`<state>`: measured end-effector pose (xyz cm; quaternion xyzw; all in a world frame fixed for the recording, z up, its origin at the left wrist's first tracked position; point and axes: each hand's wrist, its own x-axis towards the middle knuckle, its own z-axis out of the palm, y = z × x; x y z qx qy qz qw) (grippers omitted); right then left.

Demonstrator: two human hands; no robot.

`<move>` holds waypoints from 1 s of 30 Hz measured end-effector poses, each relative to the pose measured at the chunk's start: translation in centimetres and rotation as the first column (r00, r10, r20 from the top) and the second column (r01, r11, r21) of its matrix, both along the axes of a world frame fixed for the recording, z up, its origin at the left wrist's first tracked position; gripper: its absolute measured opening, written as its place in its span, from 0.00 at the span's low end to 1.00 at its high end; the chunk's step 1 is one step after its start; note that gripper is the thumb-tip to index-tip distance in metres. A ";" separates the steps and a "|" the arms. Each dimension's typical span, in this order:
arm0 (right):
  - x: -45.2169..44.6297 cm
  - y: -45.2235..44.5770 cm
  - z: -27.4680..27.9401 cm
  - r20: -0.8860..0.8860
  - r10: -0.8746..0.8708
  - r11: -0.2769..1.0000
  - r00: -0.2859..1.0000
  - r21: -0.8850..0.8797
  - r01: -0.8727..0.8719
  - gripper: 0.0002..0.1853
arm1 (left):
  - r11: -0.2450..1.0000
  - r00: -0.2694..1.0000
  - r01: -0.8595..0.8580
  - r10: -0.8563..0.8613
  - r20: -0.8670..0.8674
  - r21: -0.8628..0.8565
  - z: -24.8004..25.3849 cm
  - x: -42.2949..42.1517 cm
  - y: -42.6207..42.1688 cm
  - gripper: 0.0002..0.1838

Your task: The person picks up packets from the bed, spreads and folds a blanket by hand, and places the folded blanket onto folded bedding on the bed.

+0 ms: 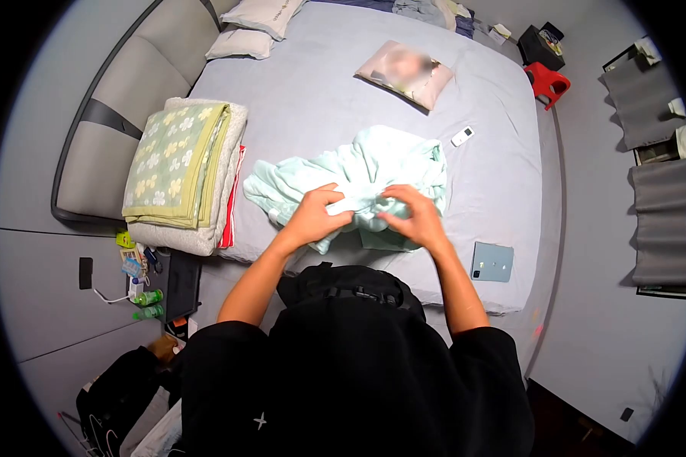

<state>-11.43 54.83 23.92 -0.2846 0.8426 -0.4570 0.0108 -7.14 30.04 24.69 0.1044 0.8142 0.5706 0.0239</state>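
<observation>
A rumpled mint-green cloth (381,156) lies on the near part of the bed, gathered in soft folds. Whether it is a garment or a blanket I cannot tell. My left hand (318,217) pinches a bunched part of it between thumb and fingers. Just to the right, my right hand (414,218) has its thumb and fingers curled round another fold. Between the two hands a strip of the cloth is drawn together. One end of the cloth hangs over the bed's near edge.
Folded bedding (177,164) is stacked at the left beside the headboard (141,61). On the grey bed sheet (297,91) are a printed cushion (405,74), a white remote control (462,136) and a tablet (492,262). Bottles (149,298) stand at the lower left. A red stool (547,84) is beyond the bed.
</observation>
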 end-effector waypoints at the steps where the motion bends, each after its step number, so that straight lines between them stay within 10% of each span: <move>1: 0.6 -1.2 -0.1 -0.029 0.073 0.996 0.997 -0.056 -0.075 0.20 | 0.999 0.999 0.009 -0.011 0.052 0.042 -0.2 -0.1 0.6 0.08; 6: 2.7 -3.8 0.8 0.283 0.001 0.981 0.959 -0.184 0.053 0.22 | 0.997 0.986 0.071 -0.066 0.150 -0.026 -0.8 -0.5 1.4 0.11; 11: 1.8 -1.8 -3.2 0.239 0.028 0.978 0.971 -0.207 0.022 0.12 | 0.635 0.798 -0.169 -0.360 0.483 0.754 -2.6 -0.3 0.6 0.15; 13: 1.7 -1.1 -2.2 0.135 0.019 0.984 0.991 -0.177 0.006 0.09 | 0.503 0.764 -0.274 -0.405 0.503 0.820 -2.1 -0.1 0.4 0.24; 17: 2.5 -0.8 -0.7 0.428 -0.028 0.973 0.903 -0.194 0.123 0.10 | 0.783 0.807 -0.150 -0.255 0.532 0.604 -2.1 0.1 -0.3 0.35; 23: 2.4 -1.7 -1.6 0.335 0.163 0.978 0.928 -0.178 -0.108 0.10 | 0.669 0.866 -0.278 -0.136 0.481 0.689 -4.0 0.1 1.5 0.31; 30: 2.7 -2.9 -1.9 0.568 0.055 0.915 0.821 -0.357 0.186 0.14 | 0.632 0.847 -0.336 -0.121 0.517 0.698 -4.8 0.2 1.4 0.16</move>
